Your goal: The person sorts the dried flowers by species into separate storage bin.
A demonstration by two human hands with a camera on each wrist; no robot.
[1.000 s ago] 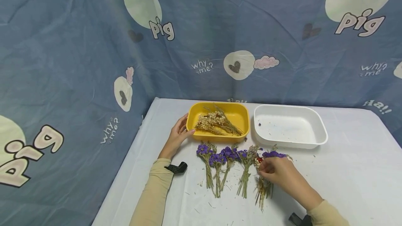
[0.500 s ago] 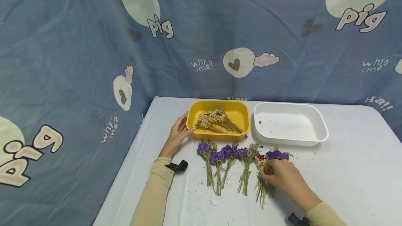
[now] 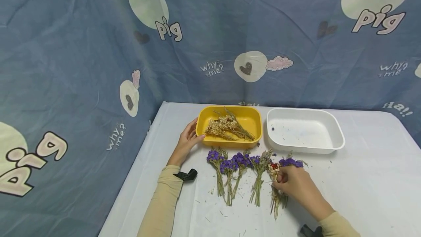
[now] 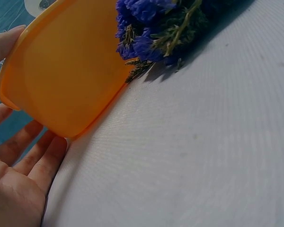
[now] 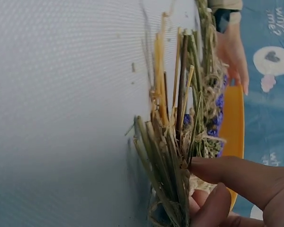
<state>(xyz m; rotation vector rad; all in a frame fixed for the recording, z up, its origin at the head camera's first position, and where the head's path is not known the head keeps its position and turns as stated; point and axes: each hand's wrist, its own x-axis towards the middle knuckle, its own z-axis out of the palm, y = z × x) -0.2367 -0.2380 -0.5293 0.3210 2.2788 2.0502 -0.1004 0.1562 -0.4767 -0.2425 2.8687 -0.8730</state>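
Note:
At the yellow container's (image 3: pixel 210 142) left end, the left hand (image 3: pixel 185 145) grips the wall; in the left wrist view its thumb is at the rim and the fingers of this hand (image 4: pixel 19 175) touch the outside. Cream dried flowers (image 3: pixel 224 125) lie inside. The right hand (image 3: pixel 300 189) pinches a cream-and-red bunch (image 3: pixel 273 173), whose stems point toward the wearer. Under and beside that hand is a purple bunch (image 3: pixel 291 162), partly hidden. In the right wrist view, thumb and fingers of the hand (image 5: pixel 241 184) close round the bunch near its yellowish stems (image 5: pixel 160 71).
A white container (image 3: pixel 304 145) stands right of the yellow one, with small bits inside. Several purple bunches (image 3: pixel 258 178) lie in a row before the containers. Loose stem bits are scattered on the white cloth (image 3: pixel 368 178). A patterned blue curtain (image 3: pixel 197 17) hangs behind.
The right hand has shifted slightly right, and more of the cream-and-red bunch's head shows beside its fingers. The left hand keeps its hold on the yellow container.

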